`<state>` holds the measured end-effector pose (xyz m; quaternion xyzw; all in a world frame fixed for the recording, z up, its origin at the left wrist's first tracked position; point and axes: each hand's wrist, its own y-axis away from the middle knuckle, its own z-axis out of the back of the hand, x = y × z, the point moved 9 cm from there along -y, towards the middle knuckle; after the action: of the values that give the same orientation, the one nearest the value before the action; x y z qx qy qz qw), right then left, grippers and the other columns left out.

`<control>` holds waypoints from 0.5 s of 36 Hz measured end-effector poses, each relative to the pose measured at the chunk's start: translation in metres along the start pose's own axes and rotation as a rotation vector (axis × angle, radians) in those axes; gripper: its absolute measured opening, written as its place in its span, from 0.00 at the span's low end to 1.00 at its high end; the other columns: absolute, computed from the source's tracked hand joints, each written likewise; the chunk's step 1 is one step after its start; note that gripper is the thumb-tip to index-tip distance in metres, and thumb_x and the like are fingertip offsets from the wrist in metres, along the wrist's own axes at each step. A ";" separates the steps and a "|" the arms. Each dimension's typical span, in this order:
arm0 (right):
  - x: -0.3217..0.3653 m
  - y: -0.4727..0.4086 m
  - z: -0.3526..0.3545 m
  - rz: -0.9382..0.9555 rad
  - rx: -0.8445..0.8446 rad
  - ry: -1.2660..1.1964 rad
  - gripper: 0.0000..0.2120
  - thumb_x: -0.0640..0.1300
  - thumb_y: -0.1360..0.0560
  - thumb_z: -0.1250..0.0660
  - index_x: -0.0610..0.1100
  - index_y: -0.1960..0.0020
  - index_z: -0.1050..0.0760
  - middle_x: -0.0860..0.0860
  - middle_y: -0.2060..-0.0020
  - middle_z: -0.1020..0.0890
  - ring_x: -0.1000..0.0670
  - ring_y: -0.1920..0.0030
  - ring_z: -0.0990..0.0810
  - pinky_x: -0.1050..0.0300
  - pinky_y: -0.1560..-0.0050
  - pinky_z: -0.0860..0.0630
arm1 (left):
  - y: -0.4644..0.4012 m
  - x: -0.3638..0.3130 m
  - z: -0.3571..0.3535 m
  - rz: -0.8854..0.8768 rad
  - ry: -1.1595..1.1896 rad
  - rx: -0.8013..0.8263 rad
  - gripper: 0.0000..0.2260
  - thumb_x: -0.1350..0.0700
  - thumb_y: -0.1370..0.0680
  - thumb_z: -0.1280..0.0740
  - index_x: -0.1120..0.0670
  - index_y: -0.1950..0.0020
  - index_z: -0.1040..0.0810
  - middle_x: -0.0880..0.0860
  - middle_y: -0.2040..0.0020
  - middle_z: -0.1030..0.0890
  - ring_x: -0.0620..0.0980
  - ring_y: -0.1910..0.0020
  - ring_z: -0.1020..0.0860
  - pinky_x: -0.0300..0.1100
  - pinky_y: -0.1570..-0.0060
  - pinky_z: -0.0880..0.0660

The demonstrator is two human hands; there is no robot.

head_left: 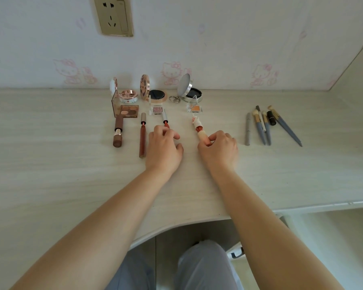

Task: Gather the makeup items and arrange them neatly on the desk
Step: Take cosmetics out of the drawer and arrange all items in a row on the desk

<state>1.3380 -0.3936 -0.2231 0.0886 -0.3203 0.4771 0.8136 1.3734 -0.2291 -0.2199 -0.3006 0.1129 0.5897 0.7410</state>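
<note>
- Step in hand: aligning the lip products into a row at mid-desk. The left hand [164, 146] curls its fingers round the near end of a slim red lip pencil with a silver cap [165, 120]; the right hand [218, 148] pinches the cream base of an open red lipstick with a white figured cap [197, 126].
- Already placed, toward ten o'clock: a brown cylindrical lipstick [118, 130] and a long rust-red lip liner [142, 136], lying parallel.
- At twelve o'clock, by the wall: open compacts and small eyeshadow pans in a line.
- At two o'clock: grey-handled makeup brushes [268, 126], loosely fanned, well apart from the row.
- Next move, judged: square both held sticks parallel to their neighbours, let go, then straighten the brushes.
</note>
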 end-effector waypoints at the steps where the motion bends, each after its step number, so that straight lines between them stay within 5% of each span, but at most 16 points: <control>1: 0.000 0.000 0.000 0.003 -0.002 0.002 0.10 0.46 0.28 0.37 0.43 0.49 0.24 0.47 0.52 0.22 0.45 0.48 0.27 0.55 0.50 0.32 | 0.000 0.000 0.000 -0.001 0.004 0.001 0.12 0.55 0.23 0.35 0.54 0.41 0.24 0.52 0.37 0.32 0.52 0.37 0.33 0.38 0.39 0.37; 18: 0.006 0.003 -0.004 0.049 0.004 0.105 0.15 0.48 0.28 0.38 0.38 0.49 0.27 0.44 0.51 0.23 0.42 0.47 0.28 0.51 0.48 0.31 | -0.001 -0.004 -0.002 -0.058 0.027 0.013 0.11 0.57 0.24 0.35 0.55 0.42 0.24 0.53 0.38 0.31 0.51 0.37 0.32 0.38 0.42 0.35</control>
<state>1.3393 -0.3865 -0.2230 0.0573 -0.2781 0.5014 0.8173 1.3739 -0.2333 -0.2186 -0.3065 0.1180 0.5632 0.7582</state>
